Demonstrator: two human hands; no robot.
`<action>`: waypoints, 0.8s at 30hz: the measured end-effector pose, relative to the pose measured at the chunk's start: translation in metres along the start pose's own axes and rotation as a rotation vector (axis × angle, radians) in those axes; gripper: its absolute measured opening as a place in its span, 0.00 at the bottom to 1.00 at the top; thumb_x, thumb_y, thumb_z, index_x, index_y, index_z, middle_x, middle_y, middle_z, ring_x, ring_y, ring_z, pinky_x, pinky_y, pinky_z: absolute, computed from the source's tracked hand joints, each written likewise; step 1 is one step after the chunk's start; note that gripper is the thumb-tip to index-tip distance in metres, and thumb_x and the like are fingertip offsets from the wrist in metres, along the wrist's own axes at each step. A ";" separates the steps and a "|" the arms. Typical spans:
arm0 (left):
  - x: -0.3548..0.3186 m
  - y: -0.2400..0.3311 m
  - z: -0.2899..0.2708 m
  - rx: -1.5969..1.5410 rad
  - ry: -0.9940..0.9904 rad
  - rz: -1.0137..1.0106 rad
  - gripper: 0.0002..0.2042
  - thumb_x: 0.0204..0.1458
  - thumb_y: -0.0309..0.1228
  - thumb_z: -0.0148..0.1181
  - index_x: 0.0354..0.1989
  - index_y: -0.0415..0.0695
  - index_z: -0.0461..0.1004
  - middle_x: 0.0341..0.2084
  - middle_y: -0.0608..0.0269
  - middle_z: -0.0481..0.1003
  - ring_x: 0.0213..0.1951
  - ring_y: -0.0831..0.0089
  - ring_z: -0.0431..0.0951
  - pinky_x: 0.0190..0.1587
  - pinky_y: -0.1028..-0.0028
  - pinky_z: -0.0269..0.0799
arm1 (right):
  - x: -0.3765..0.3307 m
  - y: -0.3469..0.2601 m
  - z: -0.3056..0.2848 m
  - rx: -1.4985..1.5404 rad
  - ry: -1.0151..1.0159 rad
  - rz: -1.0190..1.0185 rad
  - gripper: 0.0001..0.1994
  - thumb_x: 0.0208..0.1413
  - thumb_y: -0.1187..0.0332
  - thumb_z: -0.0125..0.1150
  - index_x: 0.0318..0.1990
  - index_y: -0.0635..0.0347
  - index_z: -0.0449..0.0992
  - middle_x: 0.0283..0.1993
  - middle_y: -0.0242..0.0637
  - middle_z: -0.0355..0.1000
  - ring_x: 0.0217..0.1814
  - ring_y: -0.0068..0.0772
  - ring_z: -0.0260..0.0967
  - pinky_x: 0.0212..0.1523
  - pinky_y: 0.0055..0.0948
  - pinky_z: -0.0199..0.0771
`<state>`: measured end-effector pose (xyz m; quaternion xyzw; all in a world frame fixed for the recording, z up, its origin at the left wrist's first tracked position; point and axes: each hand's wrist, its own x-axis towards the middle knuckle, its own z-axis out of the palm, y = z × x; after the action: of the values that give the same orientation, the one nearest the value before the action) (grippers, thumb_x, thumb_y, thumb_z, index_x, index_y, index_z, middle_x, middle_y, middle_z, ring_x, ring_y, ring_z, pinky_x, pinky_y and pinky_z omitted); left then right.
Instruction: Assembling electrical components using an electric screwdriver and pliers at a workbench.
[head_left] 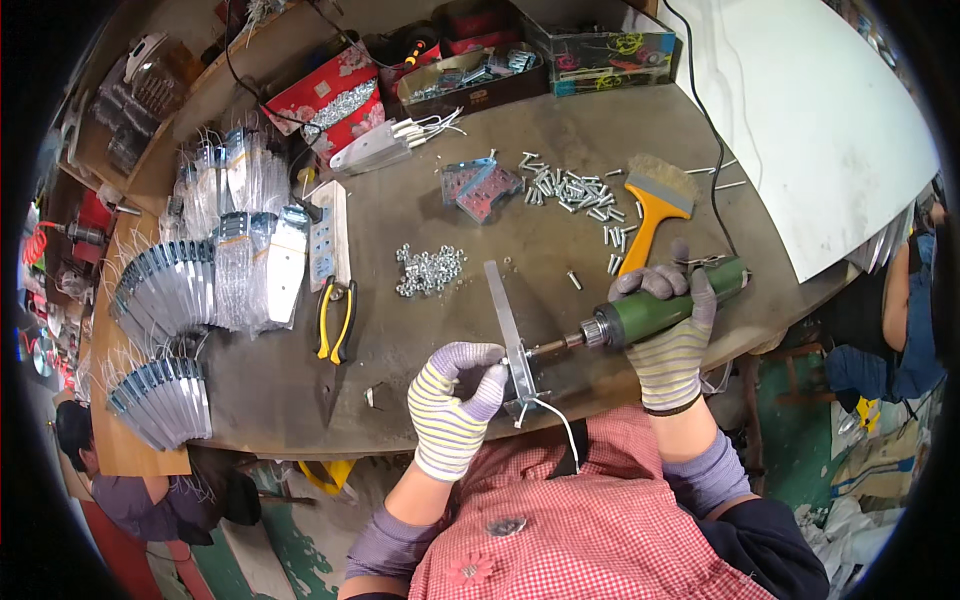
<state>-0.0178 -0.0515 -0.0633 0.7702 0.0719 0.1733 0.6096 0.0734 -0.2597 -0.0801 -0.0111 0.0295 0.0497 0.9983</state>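
A flat metal strip (506, 315) with a white cord (562, 425) at its near end stands between my hands, close to the table's front edge. My left hand (452, 408), in a striped glove, has thumb and forefinger closed against the strip's left side; the small piece at the fingertips is too covered to name. From the right, my gloved right hand (668, 350) grips a green electric screwdriver (645, 318). Its bit (555, 345) points left and reaches the strip's right face. A pile of small nuts (428, 270) lies beyond my left hand.
Loose screws (575, 190), a magnetic-looking red block (480, 188) and a yellow-handled brush (655, 205) lie farther back. At left are yellow pliers (337, 320), a power strip (328, 235) and stacked corded strips (165, 290). Boxes of parts (475, 80) line the back. A black cable (715, 140) trails to the screwdriver.
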 end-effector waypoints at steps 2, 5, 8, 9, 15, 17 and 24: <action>-0.003 0.000 0.002 -0.007 0.021 -0.019 0.06 0.47 0.21 0.65 0.34 0.40 0.79 0.28 0.64 0.80 0.31 0.78 0.77 0.37 0.78 0.73 | 0.001 -0.001 -0.002 0.046 -0.055 0.033 0.15 0.53 0.65 0.64 0.48 0.49 0.74 0.25 0.19 0.50 0.29 0.18 0.52 0.55 0.34 0.61; -0.002 -0.002 0.003 0.039 0.039 0.049 0.06 0.47 0.22 0.66 0.34 0.39 0.79 0.28 0.63 0.80 0.32 0.78 0.78 0.38 0.78 0.72 | 0.002 -0.001 -0.002 0.040 -0.038 0.017 0.12 0.53 0.65 0.63 0.45 0.50 0.74 0.24 0.19 0.50 0.28 0.18 0.51 0.55 0.33 0.60; -0.001 -0.004 0.002 0.066 0.029 0.044 0.06 0.47 0.22 0.66 0.34 0.39 0.79 0.28 0.63 0.79 0.32 0.77 0.78 0.38 0.78 0.72 | 0.002 0.000 -0.002 0.067 -0.031 0.020 0.10 0.54 0.66 0.62 0.43 0.51 0.74 0.24 0.18 0.49 0.28 0.18 0.50 0.53 0.32 0.61; -0.001 -0.003 0.001 0.078 0.028 0.060 0.06 0.47 0.22 0.66 0.34 0.39 0.79 0.28 0.63 0.79 0.32 0.77 0.78 0.38 0.77 0.73 | 0.002 0.001 -0.002 0.067 -0.032 0.020 0.10 0.54 0.66 0.62 0.43 0.51 0.74 0.24 0.18 0.49 0.28 0.18 0.50 0.53 0.32 0.61; -0.001 -0.006 0.002 0.075 0.033 0.109 0.06 0.47 0.22 0.66 0.34 0.40 0.80 0.29 0.63 0.79 0.30 0.77 0.78 0.36 0.78 0.73 | 0.002 0.001 -0.001 0.042 -0.044 0.022 0.11 0.53 0.65 0.63 0.44 0.50 0.74 0.24 0.18 0.50 0.28 0.18 0.50 0.54 0.33 0.62; -0.002 -0.006 0.002 0.097 0.040 0.142 0.06 0.47 0.22 0.66 0.34 0.41 0.80 0.29 0.64 0.79 0.30 0.78 0.77 0.36 0.78 0.73 | 0.001 0.001 -0.001 0.047 -0.016 0.022 0.14 0.53 0.65 0.64 0.49 0.50 0.75 0.24 0.18 0.50 0.28 0.17 0.51 0.55 0.34 0.62; 0.001 -0.006 -0.002 0.203 0.006 0.178 0.08 0.44 0.23 0.68 0.33 0.43 0.80 0.27 0.60 0.79 0.29 0.68 0.80 0.34 0.75 0.74 | 0.000 0.000 -0.003 0.038 -0.009 0.024 0.16 0.53 0.65 0.64 0.50 0.49 0.75 0.25 0.18 0.52 0.29 0.18 0.52 0.55 0.35 0.62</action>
<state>-0.0175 -0.0477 -0.0682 0.8308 0.0221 0.2209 0.5104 0.0733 -0.2594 -0.0831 0.0083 0.0261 0.0611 0.9978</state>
